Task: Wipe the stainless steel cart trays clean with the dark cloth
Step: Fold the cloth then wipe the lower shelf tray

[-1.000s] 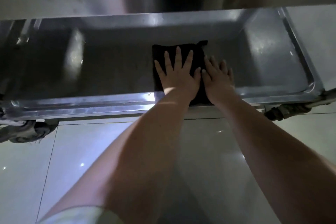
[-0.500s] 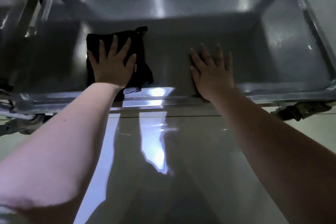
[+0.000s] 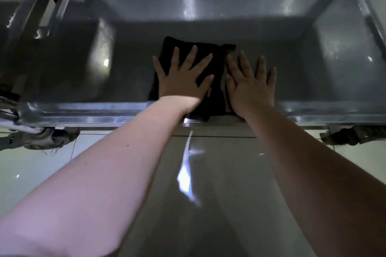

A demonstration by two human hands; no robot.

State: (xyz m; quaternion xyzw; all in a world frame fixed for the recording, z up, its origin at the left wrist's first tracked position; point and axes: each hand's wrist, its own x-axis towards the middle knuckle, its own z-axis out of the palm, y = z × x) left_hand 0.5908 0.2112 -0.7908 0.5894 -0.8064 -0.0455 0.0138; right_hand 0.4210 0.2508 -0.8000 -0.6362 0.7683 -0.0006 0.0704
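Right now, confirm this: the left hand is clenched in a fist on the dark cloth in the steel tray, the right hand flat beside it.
Wrong on the fist. The head view shows the left hand lying flat, fingers spread, on the dark cloth in the steel tray, the right hand flat beside it.

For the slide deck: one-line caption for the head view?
Left hand presses dark cloth flat on steel cart tray; right hand flat alongside.
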